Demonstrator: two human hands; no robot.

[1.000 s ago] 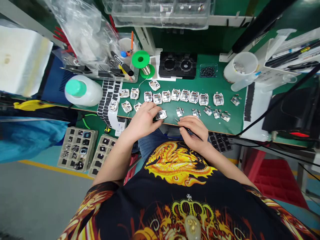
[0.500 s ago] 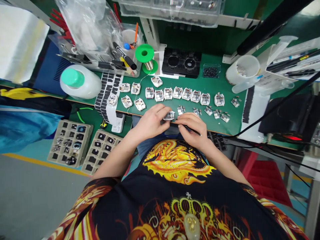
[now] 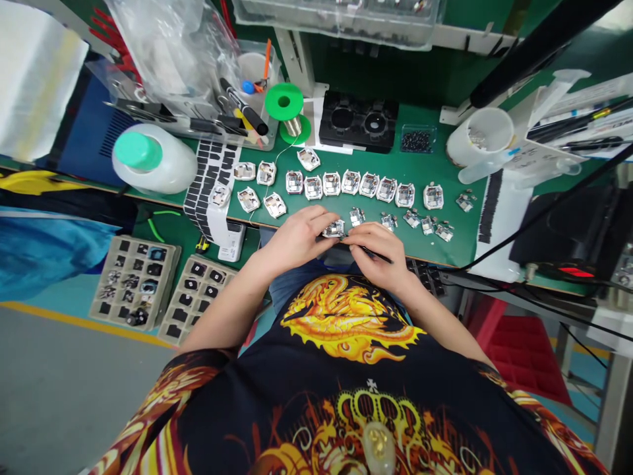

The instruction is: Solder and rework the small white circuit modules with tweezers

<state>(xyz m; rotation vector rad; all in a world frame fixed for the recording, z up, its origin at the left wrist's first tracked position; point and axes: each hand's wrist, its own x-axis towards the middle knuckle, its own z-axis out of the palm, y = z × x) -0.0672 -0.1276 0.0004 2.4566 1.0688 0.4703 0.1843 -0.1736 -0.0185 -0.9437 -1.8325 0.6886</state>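
At the table's front edge my left hand (image 3: pixel 307 236) pinches a white watch case (image 3: pixel 333 229) with a circuit board in it, between thumb and fingers. My right hand (image 3: pixel 380 251) is closed around slim dark tweezers (image 3: pixel 378 254). Their tip end meets the right side of the case; the exact contact is too small to make out. Just beyond my hands lies a small circuit board (image 3: pixel 357 216), with several more boards (image 3: pixel 428 225) to the right. Behind them stands a row of white watch cases (image 3: pixel 351 182) with boards inside.
Several other white cases (image 3: pixel 248 199) lie left, near a solder wire spool (image 3: pixel 284 102) and a white bottle (image 3: pixel 154 158). A black two-ring fixture (image 3: pixel 359 123), a small tray of black parts (image 3: pixel 417 140) and a white cup (image 3: pixel 481 138) stand behind. Parts trays (image 3: pixel 136 280) sit lower left.
The view has shifted slightly. My right hand and the tweezers have moved a little left, closer to the watch case. My left hand keeps its hold on the case.
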